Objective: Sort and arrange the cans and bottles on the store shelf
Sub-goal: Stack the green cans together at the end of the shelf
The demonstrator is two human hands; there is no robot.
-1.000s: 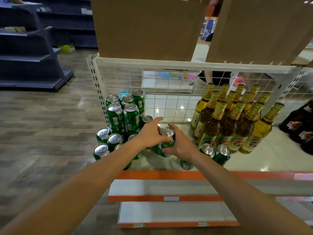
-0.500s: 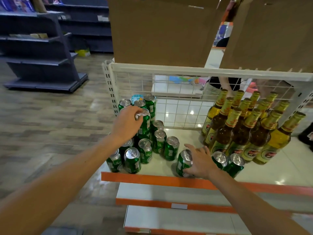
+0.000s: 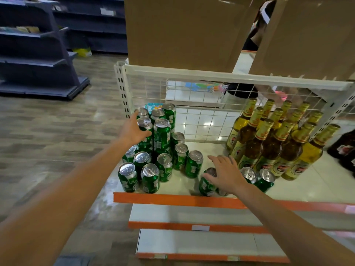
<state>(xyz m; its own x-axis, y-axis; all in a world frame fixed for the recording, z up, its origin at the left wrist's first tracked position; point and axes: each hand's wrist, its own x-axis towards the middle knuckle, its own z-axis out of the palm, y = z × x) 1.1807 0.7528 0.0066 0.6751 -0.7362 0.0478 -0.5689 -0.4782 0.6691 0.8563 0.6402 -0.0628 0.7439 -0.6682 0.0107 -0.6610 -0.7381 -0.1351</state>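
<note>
1. Presently, a glossy cream shelf (image 3: 307,187) is seen above wood-look flooring (image 3: 48,131).
2. Stacked can (image 3: 145,122), 10 o'clock: gripped by curled left hand (image 3: 133,129).
3. Front can (image 3: 206,184), 6 o'clock: touched by spread right hand (image 3: 226,174).

Grey-brown wood-plank floor (image 3: 48,131) stretches left of the fingers (image 3: 134,120); dark blue metal shelving units (image 3: 38,62) stand far beyond them, with large brown cardboard boxes (image 3: 182,31) looming above.
</note>
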